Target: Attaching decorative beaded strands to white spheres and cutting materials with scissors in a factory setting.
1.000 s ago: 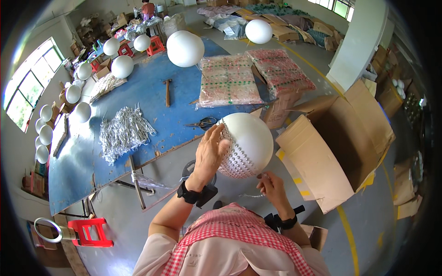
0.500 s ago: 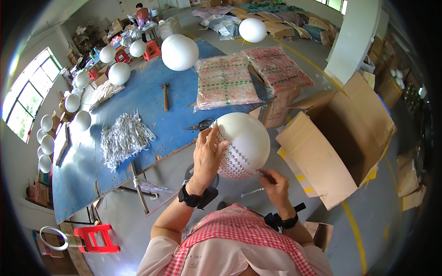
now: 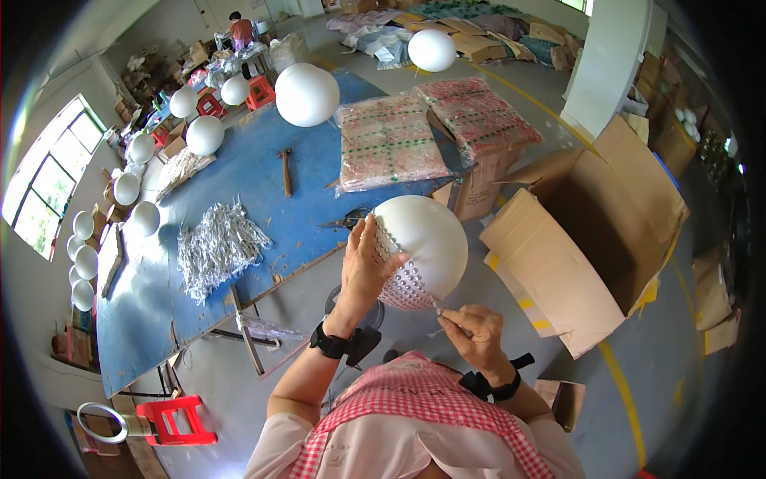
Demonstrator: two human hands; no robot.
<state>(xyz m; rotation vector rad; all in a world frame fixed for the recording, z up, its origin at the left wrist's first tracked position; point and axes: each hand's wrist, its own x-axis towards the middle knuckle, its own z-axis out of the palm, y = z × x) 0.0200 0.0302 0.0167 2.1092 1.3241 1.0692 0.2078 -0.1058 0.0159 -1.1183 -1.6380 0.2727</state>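
Δ vs earlier: right hand (image 3: 475, 330) shifted down-left, pinching bead strand (image 3: 436, 304) | white ball (image 3: 435, 239) just above it | left hand (image 3: 363, 273) spread against ball's beaded left side

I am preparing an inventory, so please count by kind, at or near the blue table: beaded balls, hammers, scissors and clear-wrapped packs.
Beaded white ball: 1
Hammer: 1
Scissors: 1 pair
Clear-wrapped packs: 2
Total: 5

Scuffed blue worktable (image 3: 243, 172) on my feed, hammer (image 3: 286, 173), scissors (image 3: 353, 219), silver tinsel heap (image 3: 219, 249), plastic-wrapped pack (image 3: 391, 145) lying on it
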